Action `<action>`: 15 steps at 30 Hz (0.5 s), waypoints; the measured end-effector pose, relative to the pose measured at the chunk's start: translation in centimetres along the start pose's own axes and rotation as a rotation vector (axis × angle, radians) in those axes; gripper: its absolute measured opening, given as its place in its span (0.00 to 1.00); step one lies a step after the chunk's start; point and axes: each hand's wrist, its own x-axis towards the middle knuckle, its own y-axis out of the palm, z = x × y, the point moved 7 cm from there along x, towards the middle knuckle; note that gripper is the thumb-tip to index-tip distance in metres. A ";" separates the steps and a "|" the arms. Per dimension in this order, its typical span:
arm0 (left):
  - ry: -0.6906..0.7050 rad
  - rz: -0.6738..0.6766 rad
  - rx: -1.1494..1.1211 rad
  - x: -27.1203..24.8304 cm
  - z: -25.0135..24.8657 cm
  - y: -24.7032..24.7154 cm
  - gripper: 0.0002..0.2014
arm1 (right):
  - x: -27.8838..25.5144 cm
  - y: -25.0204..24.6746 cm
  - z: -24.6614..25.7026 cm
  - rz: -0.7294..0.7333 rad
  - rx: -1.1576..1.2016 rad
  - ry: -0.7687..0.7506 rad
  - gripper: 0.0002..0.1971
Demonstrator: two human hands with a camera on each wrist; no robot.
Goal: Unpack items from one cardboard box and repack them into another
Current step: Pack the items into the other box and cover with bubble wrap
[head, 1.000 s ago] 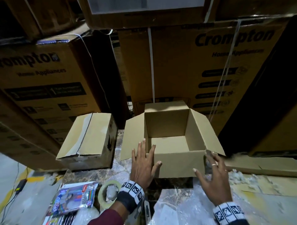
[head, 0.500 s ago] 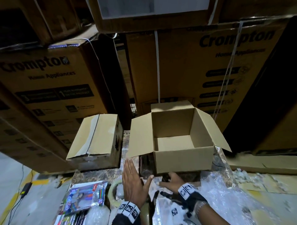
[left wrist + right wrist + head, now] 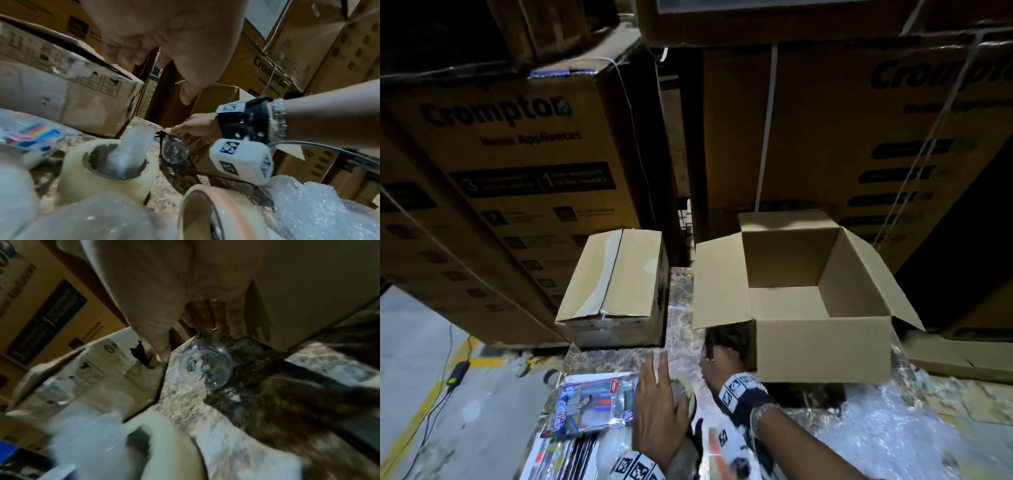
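A: Your left hand [image 3: 164, 40] hangs relaxed above the tape roll [image 3: 107, 168], bubble wrap [image 3: 133, 141] poking from its core.

B: And your right hand [image 3: 197, 126]?

A: Fingertips pinch a clear glass [image 3: 174, 151] beside the open cardboard box [image 3: 211, 100], on the marbled table [image 3: 170, 190].

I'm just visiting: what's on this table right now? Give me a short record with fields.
open box: cardboard box, flaps up, nothing visible inside
closed box: taped box, left of it
right hand: right hand holds a clear glass beside the open box
left hand: left hand open, over a tape roll
also there: marker pack, bubble wrap
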 end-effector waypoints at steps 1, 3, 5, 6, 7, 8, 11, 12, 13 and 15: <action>0.009 -0.016 0.007 -0.3 0.6 -0.4 0.44 | 0.8 -0.2 0.4 0.015 -0.024 -0.001 0.18; 0.020 -0.022 0.020 -0.8 1.6 -1.0 0.45 | 1.9 0.6 0.1 0.180 -0.097 0.049 0.17; 0.031 -0.004 0.016 -0.9 2.2 -1.7 0.42 | 2.4 1.0 0.0 0.286 -0.126 0.036 0.28; 0.040 -0.002 0.016 -0.9 2.5 -2.0 0.40 | 2.5 1.1 0.2 0.308 -0.138 0.029 0.36; 0.051 -0.004 0.015 -0.9 2.6 -2.4 0.39 | 2.8 1.3 0.2 0.318 -0.211 0.031 0.41; 0.059 -0.006 0.010 -0.8 2.9 -2.7 0.38 | 2.6 1.2 0.6 0.301 -0.311 0.001 0.43; 0.055 -0.010 -0.031 -0.4 3.6 -3.4 0.38 | 3.1 1.9 1.1 0.281 -0.470 -0.086 0.40; 0.051 -0.017 -0.042 -0.2 3.8 -3.6 0.38 | 3.1 2.1 1.2 0.270 -0.446 -0.085 0.37; 0.048 -0.026 -0.051 -0.1 3.8 -4.0 0.38 | 2.9 2.0 1.5 0.254 -0.440 -0.084 0.33; 0.045 -0.038 -0.061 0.2 3.9 -4.3 0.38 | 2.3 0.9 2.6 0.186 -0.415 -0.033 0.18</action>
